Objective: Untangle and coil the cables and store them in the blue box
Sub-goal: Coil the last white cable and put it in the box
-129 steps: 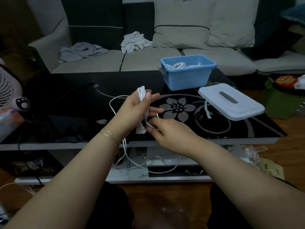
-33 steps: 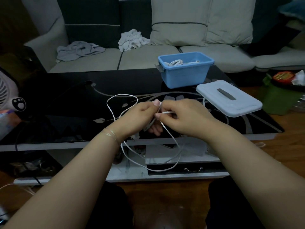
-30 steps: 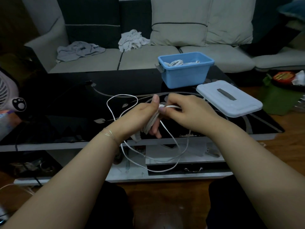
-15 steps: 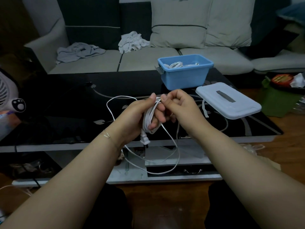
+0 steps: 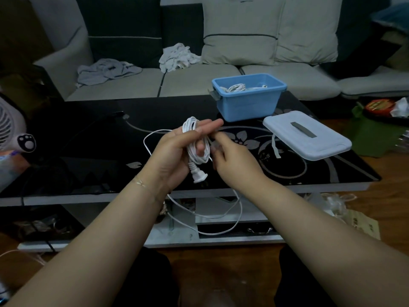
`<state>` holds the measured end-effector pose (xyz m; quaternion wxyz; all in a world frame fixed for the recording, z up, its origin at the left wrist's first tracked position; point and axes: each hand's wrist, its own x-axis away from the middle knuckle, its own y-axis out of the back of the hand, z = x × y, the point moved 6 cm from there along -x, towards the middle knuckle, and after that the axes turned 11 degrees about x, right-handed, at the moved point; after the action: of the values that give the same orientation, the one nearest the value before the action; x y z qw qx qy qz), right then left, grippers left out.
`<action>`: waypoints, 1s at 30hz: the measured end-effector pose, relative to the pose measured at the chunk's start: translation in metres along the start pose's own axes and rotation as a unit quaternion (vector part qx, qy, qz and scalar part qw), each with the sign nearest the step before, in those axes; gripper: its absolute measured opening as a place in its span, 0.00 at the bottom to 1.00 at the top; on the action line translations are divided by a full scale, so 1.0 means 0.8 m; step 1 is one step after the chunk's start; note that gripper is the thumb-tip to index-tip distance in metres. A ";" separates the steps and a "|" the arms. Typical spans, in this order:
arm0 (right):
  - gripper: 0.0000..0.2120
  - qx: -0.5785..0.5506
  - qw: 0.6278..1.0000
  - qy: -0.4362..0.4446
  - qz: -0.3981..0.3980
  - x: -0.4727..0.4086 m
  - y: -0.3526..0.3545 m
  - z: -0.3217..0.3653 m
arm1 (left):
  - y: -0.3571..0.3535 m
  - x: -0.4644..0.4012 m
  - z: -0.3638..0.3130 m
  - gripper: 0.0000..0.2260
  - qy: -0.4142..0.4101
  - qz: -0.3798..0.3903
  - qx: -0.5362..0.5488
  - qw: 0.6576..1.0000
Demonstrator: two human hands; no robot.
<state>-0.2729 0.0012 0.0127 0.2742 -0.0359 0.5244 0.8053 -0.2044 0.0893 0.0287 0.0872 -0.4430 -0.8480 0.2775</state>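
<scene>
So we're mid-coil here. Our left hand [image 5: 174, 149] sits at centre frame with the white cable [image 5: 195, 142] looped round its fingers in a tight bundle, thumb side wrapped around it, index finger stretched out toward the box. The moulded plug [image 5: 199, 175] dangles off the bottom of the bundle. Our right hand [image 5: 232, 159] is right beside it, fingertips pinching the loose strand where it comes off the loops, though it's a bit blurry so the exact pinch is hard to read. The rest of that strand droops below the tabletop [image 5: 93, 138] edge in a long slack loop [image 5: 221, 218] at lower centre.

We'd say there's a fair bit left to wind: next move looks like feeding that slack up and round the left fingers again, keeping the turns flat so they don't cross. Then it goes in the blue box [image 5: 247, 103] at upper right of centre, which already has a white coil [image 5: 235, 87] in it. Its lid [image 5: 306, 138] lies off to the right on the tabletop.

Material-wise: the cable's thin, round, rubbery-looking and floppy, plug is hard plastic with a ribbed collar. Box and lid are smooth plastic, tabletop is glossy black glass with a flower print, so stuff could slide
</scene>
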 end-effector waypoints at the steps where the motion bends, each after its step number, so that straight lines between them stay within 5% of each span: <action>1: 0.16 0.012 1.000 0.002 0.015 0.001 -0.004 0.002 | 0.003 0.000 -0.001 0.15 -0.005 -0.013 -0.001 1.000; 7: 0.12 0.047 0.995 0.016 0.082 0.009 -0.014 0.010 | 0.016 -0.002 -0.009 0.16 -0.037 -0.068 -0.019 0.997; 18: 0.12 0.075 0.982 0.118 0.129 0.021 -0.003 0.026 | 0.015 -0.001 -0.012 0.16 -0.041 -0.046 -0.273 0.960; 24: 0.14 0.108 0.973 0.143 0.142 0.022 0.008 0.022 | 0.003 0.007 0.008 0.41 0.014 0.023 -0.339 0.941; 30: 0.04 0.073 0.991 0.069 0.084 0.012 0.034 0.010 | -0.021 0.016 0.024 0.28 0.041 0.129 -0.388 0.912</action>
<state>-0.2926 0.0038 0.0354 0.1710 -0.0270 0.6004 0.7808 -0.2312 0.0844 0.0208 -0.0937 -0.5584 -0.8201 -0.0826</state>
